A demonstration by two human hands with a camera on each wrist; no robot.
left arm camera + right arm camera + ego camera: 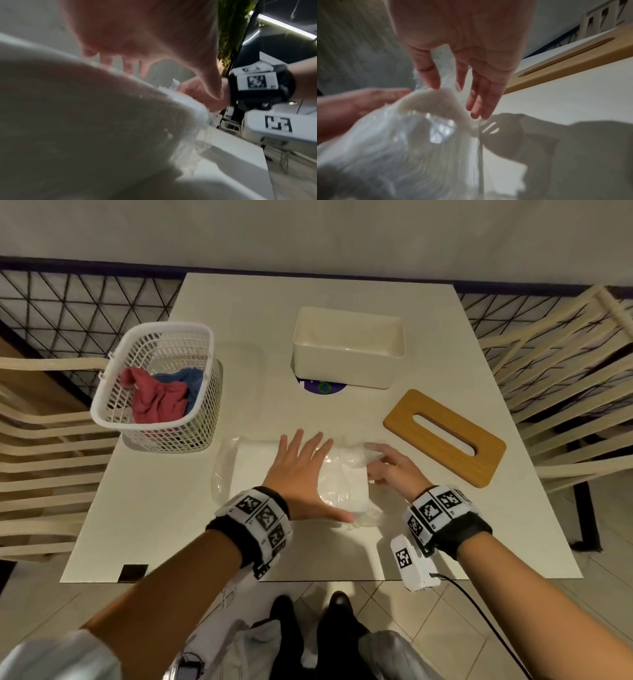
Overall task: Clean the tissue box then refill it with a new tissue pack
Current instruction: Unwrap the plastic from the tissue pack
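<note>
Plastic-wrapped, the tissue pack (pixel 308 474) lay near the table's (pixel 144 508) front edge. Your left hand (pixel 301 474) pressed flat on it, fingers spread. Your right hand (pixel 394 469) touched its right end with loose, straight fingers. Farther back stood the open box (pixel 346 350), its wooden lid (pixel 445 436) lying well apart.

The tissue pack (pixel 342 481) lies partly hidden under the left hand (pixel 301 474); the right hand (pixel 394 467) fingertips are blurred against its wrapper
</note>
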